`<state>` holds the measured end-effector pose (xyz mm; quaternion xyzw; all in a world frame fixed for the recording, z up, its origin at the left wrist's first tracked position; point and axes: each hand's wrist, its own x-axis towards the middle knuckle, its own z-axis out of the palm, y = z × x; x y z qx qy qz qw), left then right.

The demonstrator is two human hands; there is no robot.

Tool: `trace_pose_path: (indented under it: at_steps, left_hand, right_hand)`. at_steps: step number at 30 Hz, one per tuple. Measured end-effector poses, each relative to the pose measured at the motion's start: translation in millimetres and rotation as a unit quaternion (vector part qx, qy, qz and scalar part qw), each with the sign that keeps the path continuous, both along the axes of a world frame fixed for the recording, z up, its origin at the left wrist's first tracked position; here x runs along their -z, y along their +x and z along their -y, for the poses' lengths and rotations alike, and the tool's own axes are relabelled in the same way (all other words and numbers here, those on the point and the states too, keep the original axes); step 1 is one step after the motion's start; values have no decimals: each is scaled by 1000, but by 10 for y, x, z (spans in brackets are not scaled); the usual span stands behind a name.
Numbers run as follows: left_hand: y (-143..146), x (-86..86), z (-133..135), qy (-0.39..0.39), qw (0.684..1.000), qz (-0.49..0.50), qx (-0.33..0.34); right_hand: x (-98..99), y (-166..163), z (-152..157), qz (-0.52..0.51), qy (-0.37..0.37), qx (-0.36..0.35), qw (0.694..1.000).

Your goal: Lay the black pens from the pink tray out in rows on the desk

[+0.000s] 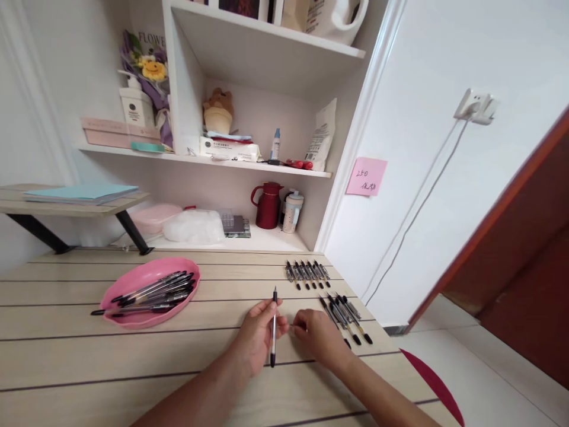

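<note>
My left hand grips a pen with a clear barrel and black ends, its bare tip pointing away from me. Beside it, my right hand has its fingertips pinched together close to the pen; what they hold, if anything, is too small to make out. Just right of that hand lies a group of pens side by side on the table. Farther back there is a second row of pens. To the left, a pink basin holds a heap of pens, one jutting over its rim.
A slatted wooden table carries all this. At its left stands a small riser with blue papers. Behind are white shelves with a red jug and a bottle. A wall with a socket bounds the right.
</note>
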<state>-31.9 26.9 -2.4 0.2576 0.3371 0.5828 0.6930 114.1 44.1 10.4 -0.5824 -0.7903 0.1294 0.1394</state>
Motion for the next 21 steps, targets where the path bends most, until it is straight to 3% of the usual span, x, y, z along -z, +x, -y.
trace_pose_path:
  at_steps: [5, 14, 21]
  left_hand:
    - [6, -83, -367, -22, 964, -260, -45]
    - [227, -119, -1347, -61, 874, -481, -24]
    - [358, -98, -1777, -76, 796, -600, -24]
  right_hand:
    - [54, -20, 148, -57, -29, -22, 998]
    - [129, 18, 113, -70, -8, -38, 997]
    - [132, 40, 108, -66, -26, -44, 997]
